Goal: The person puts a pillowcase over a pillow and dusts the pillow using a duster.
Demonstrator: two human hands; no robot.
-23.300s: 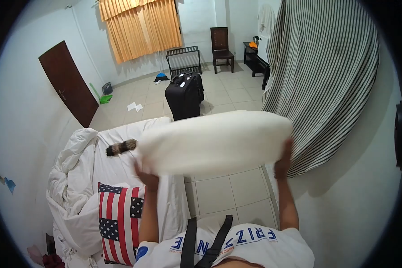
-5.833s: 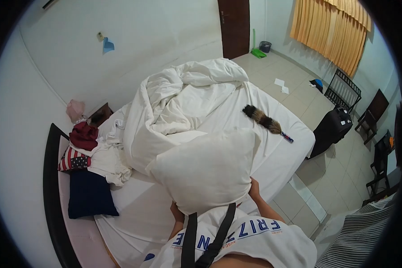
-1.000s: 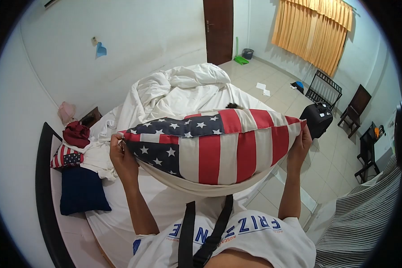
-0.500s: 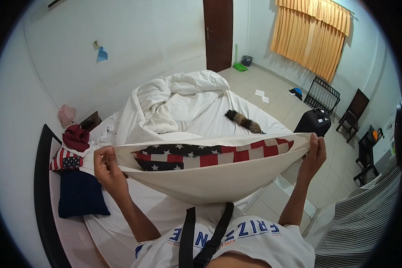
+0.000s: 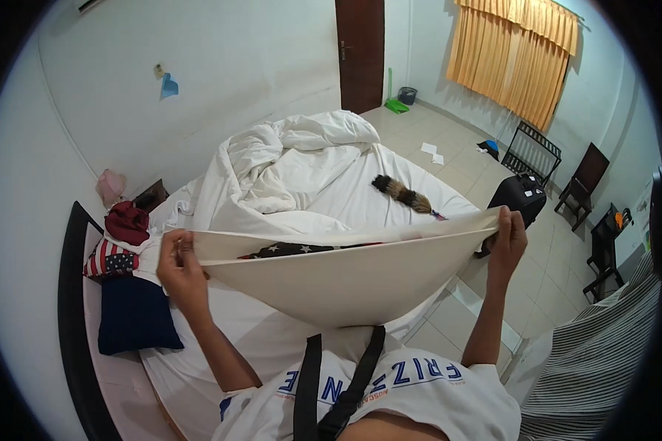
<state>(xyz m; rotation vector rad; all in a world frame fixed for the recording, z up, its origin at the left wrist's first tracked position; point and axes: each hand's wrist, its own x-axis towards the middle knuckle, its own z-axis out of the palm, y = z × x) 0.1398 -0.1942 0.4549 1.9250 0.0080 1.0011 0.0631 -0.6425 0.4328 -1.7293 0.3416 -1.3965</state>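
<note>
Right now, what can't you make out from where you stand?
Head view: most of the starred pillow, hidden inside the white pillowcase.
Head view: the handle end of the fluffy duster, behind the pillowcase.
Head view: part of the lettering on the shirt, under the black straps.
Head view: any writing on the floor papers, too small.

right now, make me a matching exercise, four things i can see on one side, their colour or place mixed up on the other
1. white cover
2. square cushion
3. fluffy duster
4. dustpan

A. green, on the floor near the door
B. brown and black bands
C. stretched between left hand and right hand
D. navy, beside the headboard

Pairs: 1-C, 2-D, 3-B, 4-A
</note>
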